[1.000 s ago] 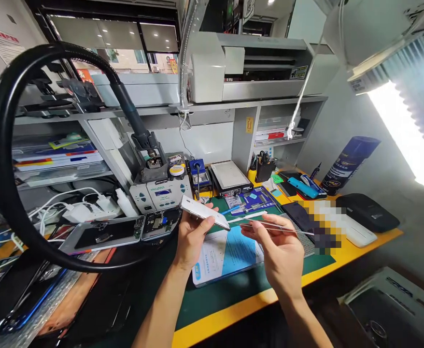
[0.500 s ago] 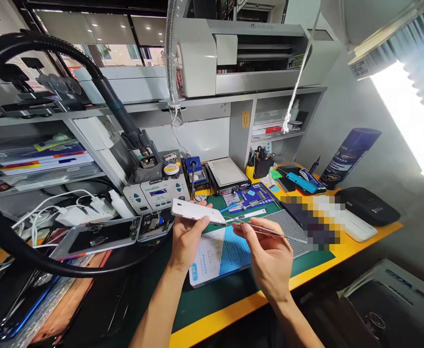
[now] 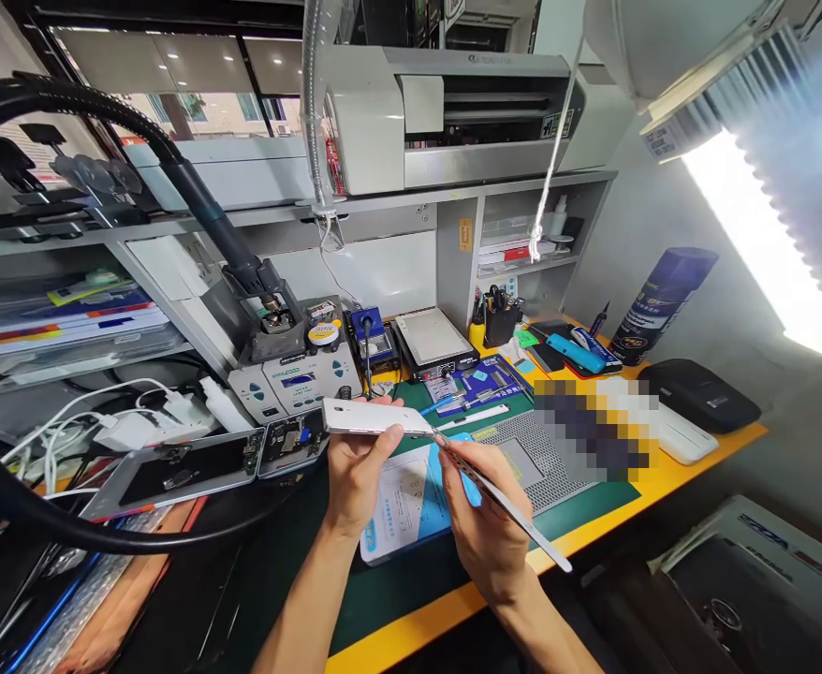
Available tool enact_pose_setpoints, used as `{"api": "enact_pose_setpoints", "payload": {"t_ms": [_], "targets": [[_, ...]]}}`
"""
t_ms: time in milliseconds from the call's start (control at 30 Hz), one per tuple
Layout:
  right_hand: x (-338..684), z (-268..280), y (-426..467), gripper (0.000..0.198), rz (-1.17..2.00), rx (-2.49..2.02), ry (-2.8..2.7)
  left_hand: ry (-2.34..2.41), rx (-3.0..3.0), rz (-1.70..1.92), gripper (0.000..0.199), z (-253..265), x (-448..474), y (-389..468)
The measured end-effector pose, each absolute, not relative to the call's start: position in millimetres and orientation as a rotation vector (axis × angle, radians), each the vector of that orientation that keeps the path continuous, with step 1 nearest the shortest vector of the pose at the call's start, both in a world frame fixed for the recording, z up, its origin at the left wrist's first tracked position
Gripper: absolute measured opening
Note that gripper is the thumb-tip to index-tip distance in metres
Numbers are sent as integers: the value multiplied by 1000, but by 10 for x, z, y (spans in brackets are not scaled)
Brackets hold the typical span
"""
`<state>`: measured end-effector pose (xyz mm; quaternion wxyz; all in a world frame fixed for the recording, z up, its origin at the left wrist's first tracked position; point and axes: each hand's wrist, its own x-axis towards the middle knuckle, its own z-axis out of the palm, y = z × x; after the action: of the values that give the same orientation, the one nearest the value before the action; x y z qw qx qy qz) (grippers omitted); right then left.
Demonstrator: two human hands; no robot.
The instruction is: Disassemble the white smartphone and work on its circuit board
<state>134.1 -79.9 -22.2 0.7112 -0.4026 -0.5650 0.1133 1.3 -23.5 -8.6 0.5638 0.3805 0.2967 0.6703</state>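
The left hand (image 3: 355, 468) holds a white phone (image 3: 375, 417) up above the tabletop (image 3: 594, 520), its grip pinching the phone's near edge with the thumb on the underside and the fingertips along the far side. The phone lies nearly flat, back upward, directly in front of the grey rework station (image 3: 291, 379). The right hand (image 3: 485, 524) has its grip pressed together on a pair of metal tweezers (image 3: 499, 496), held like a pen; the tips meet the phone's right end, and the long shaft slants down and away to the right of the phone. Below the phone, on the green mat (image 3: 397, 580), rests a white-and-blue sheet (image 3: 401, 501), partly covered by both hands. Left of the phone, an opened handset (image 3: 186, 463) lies face down with its inner parts showing. Right of the phone sit a grey perforated pad (image 3: 537, 459) and, farther off, a dark blue spray can (image 3: 653, 304). A thick black hose (image 3: 204, 201) arcs up from the station behind the phone.
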Motion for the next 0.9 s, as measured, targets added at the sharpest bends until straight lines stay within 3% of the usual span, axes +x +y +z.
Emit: {"api": "enact_pose_setpoints", "payload": {"t_ms": [433, 900], "targets": [[1355, -329, -741, 24, 352, -890, -1182, 681, 900, 1602, 48, -66, 5, -228], [1431, -265, -740, 29, 374, -902, -1323, 682, 999, 1583, 48, -74, -14, -249]]}}
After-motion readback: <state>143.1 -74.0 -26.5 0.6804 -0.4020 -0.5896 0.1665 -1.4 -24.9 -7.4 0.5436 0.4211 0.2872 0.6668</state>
